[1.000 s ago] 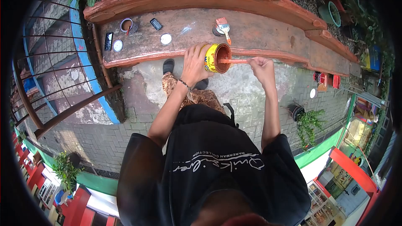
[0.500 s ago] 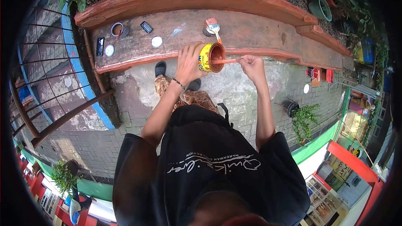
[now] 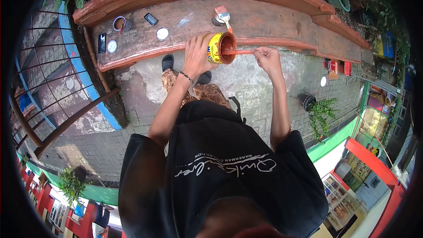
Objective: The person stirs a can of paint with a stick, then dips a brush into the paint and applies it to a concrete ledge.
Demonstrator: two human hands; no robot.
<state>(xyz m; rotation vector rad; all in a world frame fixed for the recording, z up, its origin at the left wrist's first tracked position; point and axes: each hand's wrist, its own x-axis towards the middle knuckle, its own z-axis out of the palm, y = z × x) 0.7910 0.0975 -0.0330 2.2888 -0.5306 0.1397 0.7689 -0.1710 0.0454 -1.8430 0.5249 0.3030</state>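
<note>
My left hand (image 3: 197, 57) is wrapped round a yellow paint can (image 3: 216, 49), tilted so its mouth faces right. Reddish-brown paint coats the inside. Between the fingers of my right hand (image 3: 268, 59) is a paint-coated stirring stick (image 3: 242, 52), its far end inside the can. Beyond the can, on the bench, a paintbrush (image 3: 223, 17) with reddish bristles and a white ferrule rests across a small round container, whose contents are hidden.
The concrete bench (image 3: 273, 24) carries an open paint pot (image 3: 119, 24), white lids (image 3: 162, 34), a dark tray-like object (image 3: 150, 19) and a phone (image 3: 102, 43). On the paving at right stand a potted plant (image 3: 307, 101) and a red can (image 3: 328, 64). Metal railing (image 3: 48, 68) lies left.
The view has shifted slightly, so the bench sits higher. Both hands keep their holds on the can and the stick, with the stick still inside the can.
</note>
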